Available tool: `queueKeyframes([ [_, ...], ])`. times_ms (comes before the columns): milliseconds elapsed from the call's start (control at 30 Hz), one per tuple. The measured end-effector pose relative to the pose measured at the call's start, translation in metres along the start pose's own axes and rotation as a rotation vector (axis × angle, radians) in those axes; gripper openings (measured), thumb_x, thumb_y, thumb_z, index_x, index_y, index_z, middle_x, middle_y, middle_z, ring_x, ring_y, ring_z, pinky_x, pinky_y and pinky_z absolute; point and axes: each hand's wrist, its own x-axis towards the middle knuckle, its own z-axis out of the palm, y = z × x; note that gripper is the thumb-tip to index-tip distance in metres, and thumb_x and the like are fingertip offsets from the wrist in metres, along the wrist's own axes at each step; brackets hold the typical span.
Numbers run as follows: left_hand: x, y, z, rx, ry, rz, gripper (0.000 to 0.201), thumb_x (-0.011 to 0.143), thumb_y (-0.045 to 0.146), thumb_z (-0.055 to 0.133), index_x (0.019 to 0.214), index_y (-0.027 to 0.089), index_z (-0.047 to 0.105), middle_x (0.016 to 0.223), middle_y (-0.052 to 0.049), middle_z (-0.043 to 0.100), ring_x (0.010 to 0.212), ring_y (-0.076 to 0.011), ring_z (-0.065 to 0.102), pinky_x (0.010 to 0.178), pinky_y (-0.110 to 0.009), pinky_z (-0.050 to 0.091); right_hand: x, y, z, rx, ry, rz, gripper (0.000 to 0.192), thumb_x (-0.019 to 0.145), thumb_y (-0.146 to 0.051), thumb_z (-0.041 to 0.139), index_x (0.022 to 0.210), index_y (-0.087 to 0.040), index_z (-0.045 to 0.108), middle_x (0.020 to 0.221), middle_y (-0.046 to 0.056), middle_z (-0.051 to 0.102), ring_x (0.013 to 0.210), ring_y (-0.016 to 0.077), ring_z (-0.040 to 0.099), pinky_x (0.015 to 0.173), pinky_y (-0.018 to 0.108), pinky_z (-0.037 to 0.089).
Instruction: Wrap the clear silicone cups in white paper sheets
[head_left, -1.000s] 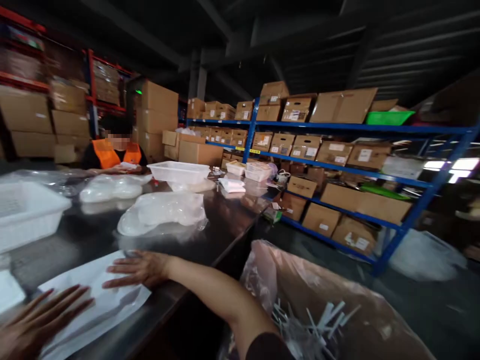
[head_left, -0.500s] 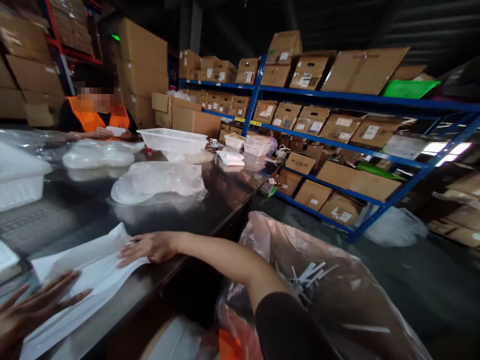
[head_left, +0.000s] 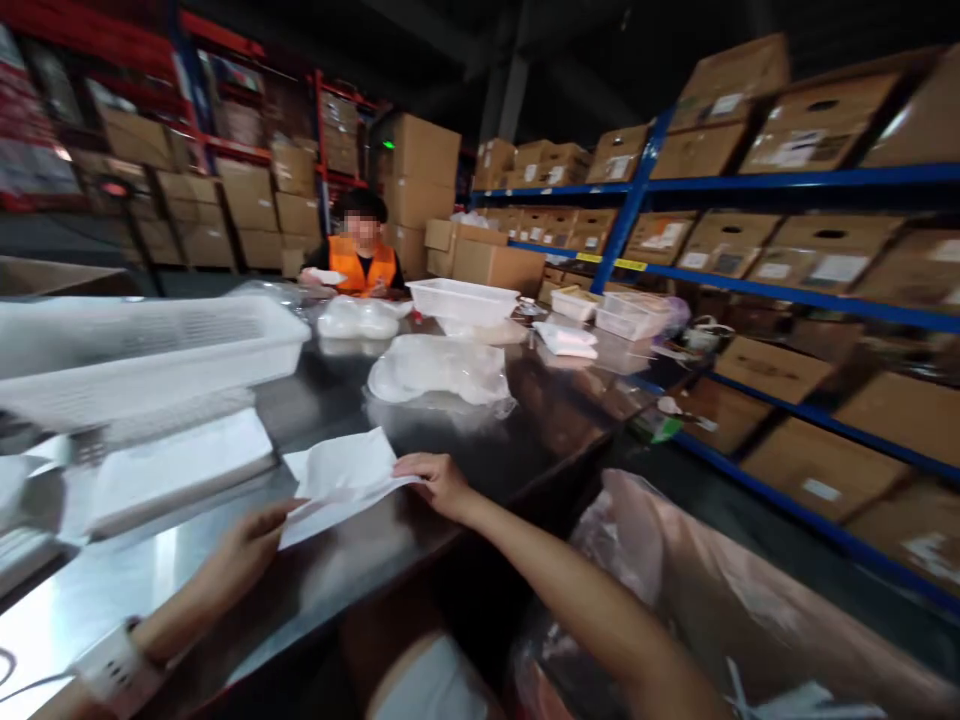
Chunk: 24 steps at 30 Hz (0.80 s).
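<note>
A white paper bag (head_left: 341,482) lies on the dark shiny table (head_left: 480,450), partly lifted and folded. My left hand (head_left: 244,552) grips its near left end. My right hand (head_left: 439,480) pinches its right edge, fingers closed on the paper. A white wristband sits on my left wrist (head_left: 112,665). A flat stack of white bags (head_left: 176,465) lies just left of the held one.
A white mesh basket (head_left: 150,350) stands at the left. Clear plastic bags (head_left: 442,370) lie mid-table, another white basket (head_left: 461,298) farther back. A person in an orange vest (head_left: 360,262) works at the far end. Blue shelving with cartons (head_left: 750,260) lines the right; a plastic-lined bin (head_left: 705,590) sits below.
The view swung left and the hands look farther off. Both hands went from lying flat on the bag to gripping its ends, and the bag is now folded up off the table.
</note>
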Motion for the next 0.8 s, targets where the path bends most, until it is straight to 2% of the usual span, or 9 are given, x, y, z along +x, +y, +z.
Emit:
queueKeyframes([
  [67, 0.0, 0.005, 0.006, -0.122, 0.063, -0.031, 0.04, 0.068, 0.056, 0.062, 0.081, 0.019, 0.07, 0.085, -0.006, 0.075, 0.084, -0.0273, 0.069, 0.08, -0.036, 0.055, 0.002, -0.001, 0.005, 0.045, 0.091, 0.111, 0.025, 0.089, -0.032, 0.056, 0.082, -0.014, 0.073, 0.089, 0.009, 0.073, 0.085, 0.0192, 0.067, 0.079, 0.031, 0.051],
  [133, 0.003, 0.005, 0.01, -0.142, 0.162, -0.021, 0.045, 0.07, 0.062, 0.058, 0.077, 0.018, 0.066, 0.079, -0.006, 0.073, 0.077, -0.0251, 0.067, 0.072, -0.034, 0.054, 0.005, -0.001, 0.01, 0.062, 0.146, 0.212, 0.028, 0.089, -0.032, 0.054, 0.075, -0.015, 0.071, 0.077, 0.005, 0.071, 0.073, 0.017, 0.065, 0.069, 0.027, 0.05],
  [267, 0.011, 0.002, 0.015, 0.022, 0.316, 0.044, 0.049, 0.081, 0.065, 0.039, 0.078, 0.019, 0.058, 0.071, -0.005, 0.067, 0.066, -0.0211, 0.063, 0.06, -0.031, 0.051, 0.017, 0.0, 0.018, 0.01, 0.186, 0.339, 0.035, 0.089, -0.031, 0.048, 0.06, -0.015, 0.06, 0.056, 0.0, 0.06, 0.056, 0.0132, 0.053, 0.053, 0.022, 0.038],
  [433, 0.016, 0.005, 0.02, 0.211, 0.438, 0.05, 0.036, 0.085, 0.05, 0.033, 0.079, 0.021, 0.055, 0.074, -0.006, 0.066, 0.067, -0.0226, 0.062, 0.064, -0.034, 0.047, 0.026, 0.0, 0.021, -0.063, 0.229, 0.427, 0.04, 0.087, -0.031, 0.048, 0.05, -0.019, 0.041, 0.047, -0.005, 0.042, 0.051, 0.0099, 0.04, 0.048, 0.023, 0.023],
  [600, 0.015, 0.008, 0.021, 0.328, 0.448, 0.063, 0.032, 0.088, 0.044, 0.032, 0.074, 0.022, 0.051, 0.064, -0.004, 0.061, 0.062, -0.0215, 0.059, 0.062, -0.032, 0.041, 0.025, -0.002, 0.023, -0.094, 0.215, 0.429, 0.044, 0.088, -0.038, 0.048, 0.05, -0.019, 0.036, 0.047, -0.006, 0.036, 0.051, 0.0089, 0.037, 0.049, 0.023, 0.021],
  [800, 0.011, 0.013, 0.02, 0.413, 0.453, 0.025, 0.033, 0.09, 0.039, 0.029, 0.081, 0.02, 0.054, 0.073, -0.008, 0.066, 0.07, -0.0232, 0.063, 0.064, -0.031, 0.042, 0.025, -0.001, 0.024, -0.133, 0.195, 0.424, 0.046, 0.09, -0.044, 0.045, 0.052, -0.018, 0.042, 0.048, -0.006, 0.035, 0.052, 0.0091, 0.036, 0.048, 0.023, 0.02],
])
